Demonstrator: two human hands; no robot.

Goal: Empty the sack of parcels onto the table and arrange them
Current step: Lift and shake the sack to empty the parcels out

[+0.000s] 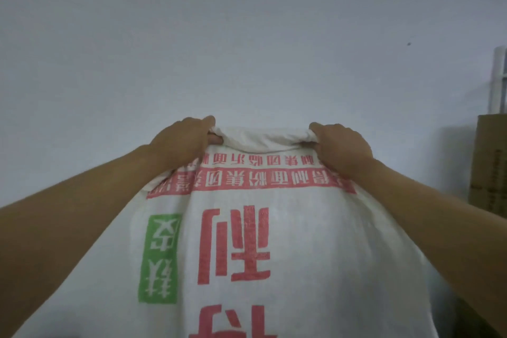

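1. Head view: your left hand and right hand each clench a top corner of the white printed sack.
2. The sack hangs before the wall, its print upside down.
3. A cardboard box stands right of the sack.

Sack between both arms, wall behind, probably a carton far right.

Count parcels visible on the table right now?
0. No parcel shows and the table is out of view. The white sack, gripped at its upper end by the left hand and right hand, fills the foreground; any parcels may be hidden inside or below it.
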